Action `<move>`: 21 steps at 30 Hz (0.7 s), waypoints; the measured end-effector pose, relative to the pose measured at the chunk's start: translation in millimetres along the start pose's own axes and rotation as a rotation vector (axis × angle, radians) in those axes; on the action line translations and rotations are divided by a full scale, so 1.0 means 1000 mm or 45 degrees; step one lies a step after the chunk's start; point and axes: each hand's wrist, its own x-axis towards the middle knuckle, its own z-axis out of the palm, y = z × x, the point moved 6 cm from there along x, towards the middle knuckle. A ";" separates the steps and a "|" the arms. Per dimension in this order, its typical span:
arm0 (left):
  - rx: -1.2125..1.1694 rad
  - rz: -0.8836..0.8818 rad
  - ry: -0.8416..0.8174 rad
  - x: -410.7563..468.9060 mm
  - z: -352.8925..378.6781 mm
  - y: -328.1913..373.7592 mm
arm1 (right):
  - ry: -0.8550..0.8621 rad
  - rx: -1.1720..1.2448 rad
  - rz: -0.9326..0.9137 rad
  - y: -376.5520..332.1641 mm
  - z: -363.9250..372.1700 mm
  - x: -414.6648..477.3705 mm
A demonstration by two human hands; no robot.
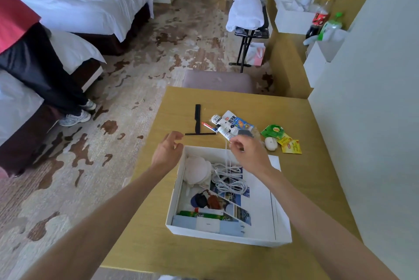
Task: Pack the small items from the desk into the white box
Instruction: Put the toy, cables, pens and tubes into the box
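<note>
Two hands above the white box [173, 206]: right hand [246, 151] pinches one white cable [227, 178]; left hand [169, 149] loosely open, empty.

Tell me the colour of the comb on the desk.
Black; the comb shows clearly in the head view, beyond the white box.

Two bare forearms reaching in from the bottom edge, no sleeves anywhere along their visible length. Left hand [169, 150] without ring, watch or band at the wrist. Right hand [248, 151] likewise unadorned (fingertips partly curled out of sight, nails too small to judge). No gloves, no bracelets, no markings on either arm. Slender wrists, long forearms widened by the wide-angle lens.
</note>
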 end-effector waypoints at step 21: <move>0.340 -0.090 -0.495 0.169 0.049 -0.086 | -0.625 -0.653 0.107 0.022 0.170 0.173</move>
